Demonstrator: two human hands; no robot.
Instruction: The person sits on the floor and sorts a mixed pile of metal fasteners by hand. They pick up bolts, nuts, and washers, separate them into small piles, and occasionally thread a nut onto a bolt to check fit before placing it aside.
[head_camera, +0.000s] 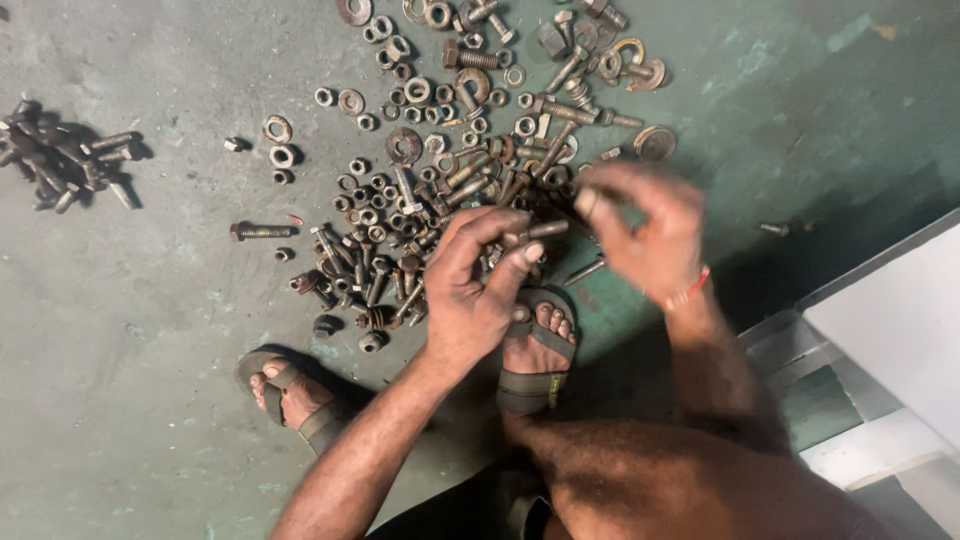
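My left hand (475, 290) pinches a rusty bolt (545, 230) between thumb and fingers, just above a spread of nuts, bolts and washers (430, 170) on the green floor. My right hand (645, 230), blurred, hovers beside the bolt's far end with its fingertips curled at the bolt tip; what it holds is too blurred to tell. A red band circles the right wrist. Both hands are over the near edge of the spread.
A small separate heap of bolts (65, 155) lies at the far left. A single bolt (260, 232) lies apart from the spread. My sandalled feet (535, 350) (290, 395) rest on the floor below the hands. A white and grey step edge (880, 340) stands at right.
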